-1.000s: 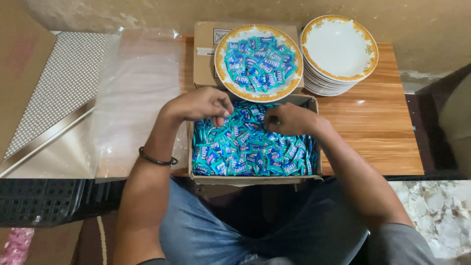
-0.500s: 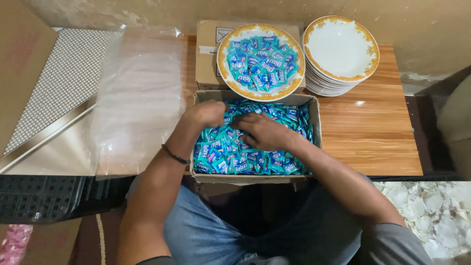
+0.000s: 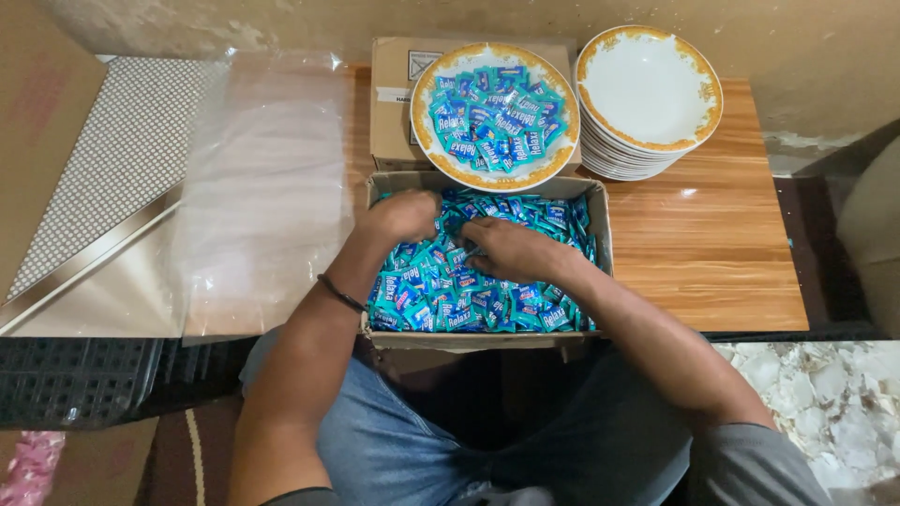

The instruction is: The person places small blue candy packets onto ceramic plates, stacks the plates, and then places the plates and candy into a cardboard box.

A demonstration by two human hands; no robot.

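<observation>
An open cardboard box (image 3: 600, 225) sits at the table's near edge, filled with several small blue wrapped candies (image 3: 487, 305). My left hand (image 3: 401, 217) is curled over the candies in the box's far left part, fingers closed on some of them. My right hand (image 3: 506, 249) lies palm down in the middle of the box, fingers pinching candies. Just beyond the box, a white plate with a gold rim (image 3: 424, 141) rests on a closed carton (image 3: 389, 94) and holds a heap of the same candies.
A stack of empty gold-rimmed white plates (image 3: 647, 89) stands at the back right on the wooden table (image 3: 712, 253). Clear plastic sheeting (image 3: 267, 187) and a dotted metal panel (image 3: 122, 159) lie to the left. My knees in jeans are below the box.
Both hands have shifted within the box: the left moved toward the far left part, the right slid to the middle and lower, onto the candies.
</observation>
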